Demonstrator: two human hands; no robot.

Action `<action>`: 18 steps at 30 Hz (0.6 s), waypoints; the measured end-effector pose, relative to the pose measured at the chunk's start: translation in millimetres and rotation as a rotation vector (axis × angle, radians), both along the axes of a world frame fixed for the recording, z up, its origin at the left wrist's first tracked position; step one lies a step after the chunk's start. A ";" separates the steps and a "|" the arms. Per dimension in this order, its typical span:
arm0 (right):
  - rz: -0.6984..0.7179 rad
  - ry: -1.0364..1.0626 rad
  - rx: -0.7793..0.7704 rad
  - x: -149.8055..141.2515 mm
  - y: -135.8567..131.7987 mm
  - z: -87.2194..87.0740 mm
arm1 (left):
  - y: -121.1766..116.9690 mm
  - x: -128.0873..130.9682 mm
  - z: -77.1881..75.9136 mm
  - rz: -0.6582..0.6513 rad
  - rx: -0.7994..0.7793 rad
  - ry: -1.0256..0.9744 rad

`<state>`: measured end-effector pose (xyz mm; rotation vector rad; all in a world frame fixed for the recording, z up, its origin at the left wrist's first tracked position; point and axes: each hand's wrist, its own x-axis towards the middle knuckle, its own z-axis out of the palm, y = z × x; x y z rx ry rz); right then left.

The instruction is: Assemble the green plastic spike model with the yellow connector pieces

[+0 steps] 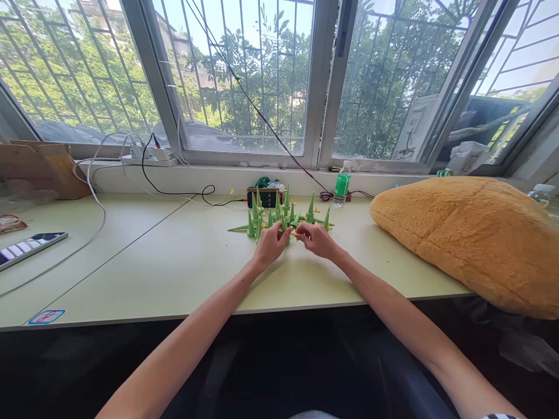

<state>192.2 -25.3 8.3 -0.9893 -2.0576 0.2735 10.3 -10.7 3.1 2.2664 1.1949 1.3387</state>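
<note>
Several pointed green plastic cones (310,208) stand in a cluster at the middle of the table, and a few lie on their sides. Small yellow pieces are scattered among them. At the cluster's near edge, my left hand (271,244) is closed in a pinch; a green cone rises right by its fingers, but what it grips is partly hidden. My right hand (319,240) is closed too, its fingertips pinching a small yellow piece (294,232) in the narrow gap between both hands.
Behind the cones a phone (264,199) showing digits leans upright, with a cable plugged in. A water bottle (342,185) stands to its right. A big orange plush cushion (471,233) covers the table's right end. Another phone (32,247) and a white cable lie at left.
</note>
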 end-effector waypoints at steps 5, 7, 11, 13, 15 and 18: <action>-0.002 -0.005 -0.034 3.1 0.1 1.7 | -1.7 1.1 -3.6 -0.007 -0.022 0.041; -0.004 -0.029 -0.051 5.1 0.9 0.9 | -2.6 1.3 -5.2 -0.030 -0.056 0.059; -0.022 -0.136 -0.078 7.0 0.7 -1.9 | -1.8 1.4 -8.6 -0.055 -0.108 0.112; -0.063 -0.212 -0.075 5.0 -1.5 -2.9 | 0.2 1.0 -10.7 -0.049 -0.121 0.137; -0.135 -0.286 -0.058 0.5 -5.1 -4.1 | 2.7 0.2 -12.9 -0.049 -0.143 0.153; -0.226 -0.360 -0.039 -8.8 -10.4 -7.8 | 5.9 -1.1 -15.1 -0.051 -0.169 0.163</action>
